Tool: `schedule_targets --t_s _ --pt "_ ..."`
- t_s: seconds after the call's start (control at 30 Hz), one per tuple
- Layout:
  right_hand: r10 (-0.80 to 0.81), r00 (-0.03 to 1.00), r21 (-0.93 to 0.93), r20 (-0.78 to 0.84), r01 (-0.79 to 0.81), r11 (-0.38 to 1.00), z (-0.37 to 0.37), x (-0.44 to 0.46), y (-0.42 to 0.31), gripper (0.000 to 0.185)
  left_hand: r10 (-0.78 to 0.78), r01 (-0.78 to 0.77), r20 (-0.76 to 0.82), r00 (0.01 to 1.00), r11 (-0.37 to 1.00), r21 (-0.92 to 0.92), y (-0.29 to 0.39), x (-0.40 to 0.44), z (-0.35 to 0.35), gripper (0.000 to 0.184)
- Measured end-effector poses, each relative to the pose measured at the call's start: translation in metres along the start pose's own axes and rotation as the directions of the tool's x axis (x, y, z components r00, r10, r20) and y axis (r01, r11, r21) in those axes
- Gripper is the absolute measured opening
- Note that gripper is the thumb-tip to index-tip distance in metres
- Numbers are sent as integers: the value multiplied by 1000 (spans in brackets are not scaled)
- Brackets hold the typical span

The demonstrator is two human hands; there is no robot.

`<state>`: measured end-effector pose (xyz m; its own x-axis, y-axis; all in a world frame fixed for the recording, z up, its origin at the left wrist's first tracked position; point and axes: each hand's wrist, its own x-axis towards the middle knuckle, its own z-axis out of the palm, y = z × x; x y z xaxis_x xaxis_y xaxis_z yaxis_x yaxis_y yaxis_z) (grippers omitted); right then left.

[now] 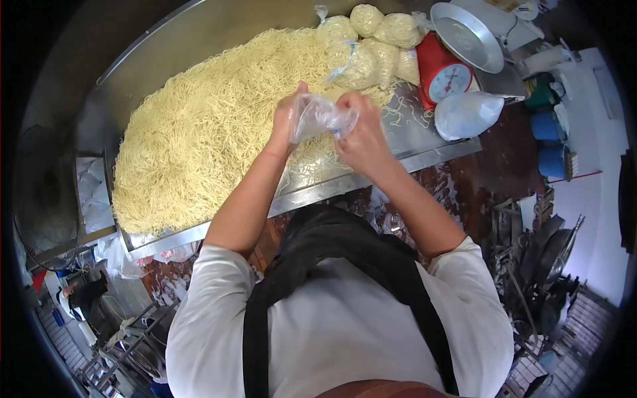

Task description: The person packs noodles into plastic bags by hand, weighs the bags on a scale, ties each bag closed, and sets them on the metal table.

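Between my two hands a clear plastic bag [313,118] is stretched above the metal tray's front part. My left hand [285,123] has its fingers closed on the bag's left side. At the bag's other end, my right hand [360,132] is closed on the gathered plastic, near a small blue bit. A large heap of yellow noodles [206,132] lies behind and to the left of the hands. Several filled, tied bags of noodles [361,66] stand at the back right of the heap.
Right of the filled bags stands a red scale [434,69] with a round metal pan [468,38] beside it. A whitish plastic bag [468,116] lies before the scale. The metal tray's front rim [312,197] runs close to my body. Blue buckets [551,161] hang far right.
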<state>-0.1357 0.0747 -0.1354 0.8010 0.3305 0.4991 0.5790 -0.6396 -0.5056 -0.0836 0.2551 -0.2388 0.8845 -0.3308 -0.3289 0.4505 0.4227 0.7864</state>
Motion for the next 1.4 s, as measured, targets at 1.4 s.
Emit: schedule_targets --t_s 1.4 --pt "368 635 365 679 -728 580 99 -77 154 33 422 -255 -23 907 590 766 -118 14 17 38"
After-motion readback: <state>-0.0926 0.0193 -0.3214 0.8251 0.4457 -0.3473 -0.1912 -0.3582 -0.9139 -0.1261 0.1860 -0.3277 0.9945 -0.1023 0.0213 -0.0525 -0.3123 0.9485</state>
